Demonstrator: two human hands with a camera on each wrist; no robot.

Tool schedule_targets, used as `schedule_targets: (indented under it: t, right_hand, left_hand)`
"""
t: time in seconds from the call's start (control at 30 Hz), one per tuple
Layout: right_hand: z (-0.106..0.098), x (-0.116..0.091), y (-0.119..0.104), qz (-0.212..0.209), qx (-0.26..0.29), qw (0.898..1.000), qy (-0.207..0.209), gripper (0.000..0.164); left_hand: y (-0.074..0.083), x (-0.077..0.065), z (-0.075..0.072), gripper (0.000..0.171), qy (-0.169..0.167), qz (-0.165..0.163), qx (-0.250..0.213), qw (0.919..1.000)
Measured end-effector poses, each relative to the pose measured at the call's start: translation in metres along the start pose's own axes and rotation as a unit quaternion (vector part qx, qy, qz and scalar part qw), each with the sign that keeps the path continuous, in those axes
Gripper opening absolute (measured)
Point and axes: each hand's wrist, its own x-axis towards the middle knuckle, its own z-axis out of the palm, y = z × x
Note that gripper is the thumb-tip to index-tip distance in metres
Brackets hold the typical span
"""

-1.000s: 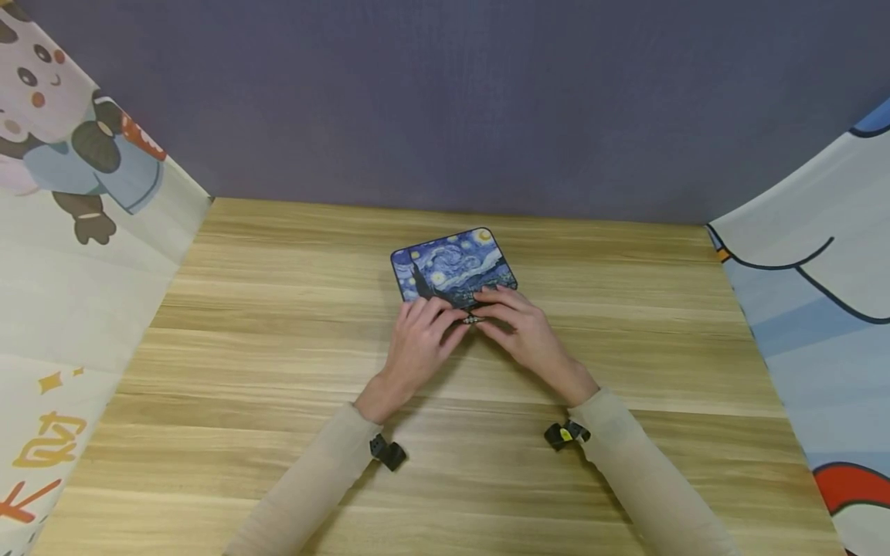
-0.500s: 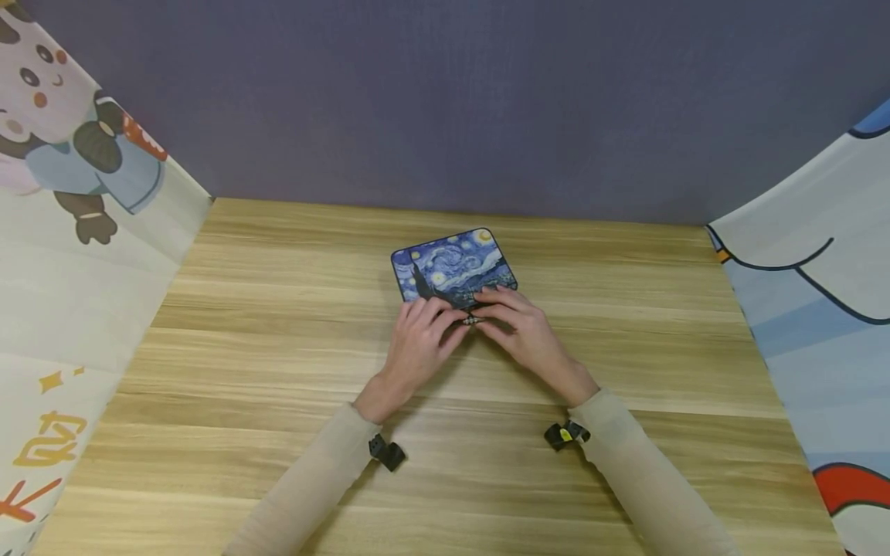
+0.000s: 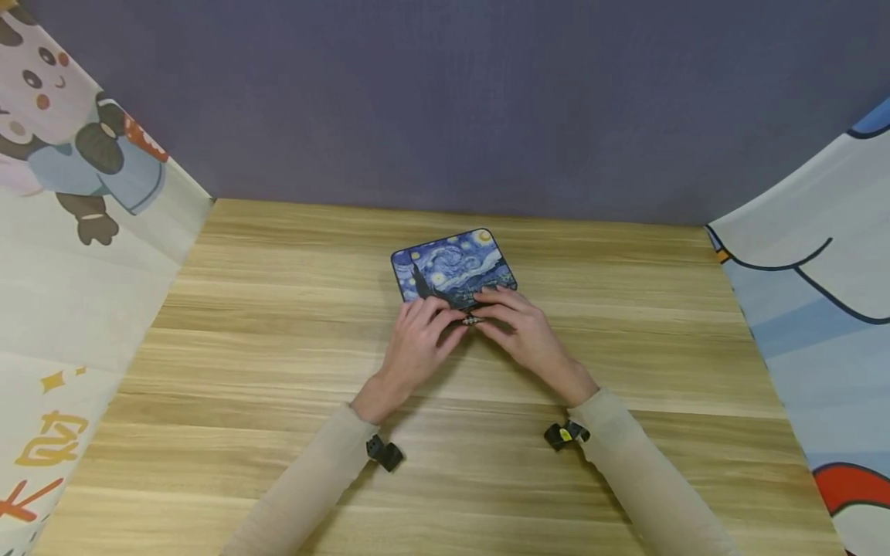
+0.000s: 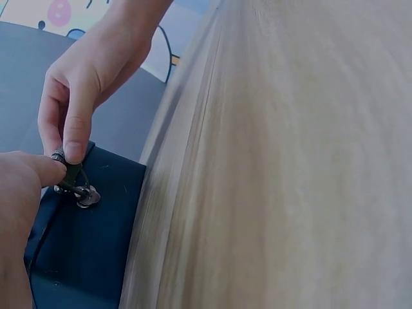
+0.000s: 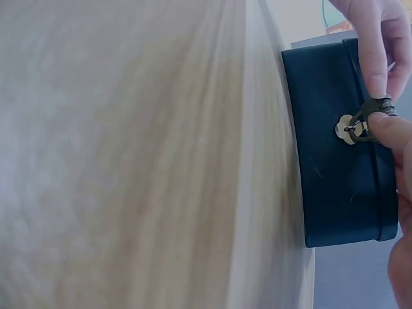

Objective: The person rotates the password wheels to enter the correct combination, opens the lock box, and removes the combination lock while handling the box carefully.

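Note:
A tin box (image 3: pixel 452 266) with a swirling starry night picture on its lid lies angled on the table, lid down. Its plain dark blue front (image 5: pixel 335 193) faces the person in both wrist views. A small dark padlock (image 5: pixel 371 111) with ridged rings hangs at the round silver clasp (image 5: pixel 345 129). My left hand (image 3: pixel 416 340) pinches one end of the padlock between thumb and finger. From the other side my right hand (image 3: pixel 524 332) pinches it too, with other fingers resting on the lid's front edge. The fingertips hide much of the padlock.
A wood-grain table (image 3: pixel 278 371) lies under the box and arms. Behind it rises a grey-purple partition (image 3: pixel 445 108). Cartoon-printed cloths hang at the left (image 3: pixel 56 293) and right (image 3: pixel 827 309). Small black devices are strapped at both sleeves.
The left forearm has shifted very slightly to the left. Both hands keep their grip on the padlock, and the box stays in place.

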Motion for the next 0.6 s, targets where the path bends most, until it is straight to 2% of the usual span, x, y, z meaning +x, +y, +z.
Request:
schedule_targets:
  t: [0.6]
  right_hand:
    - [0.0, 0.0007, -0.0001, -0.006, 0.001, 1.0, 0.006, 0.025]
  left_hand:
    - [-0.0073, 0.0016, -0.0028, 0.024, 0.002, 0.018, -0.003, 0.9998]
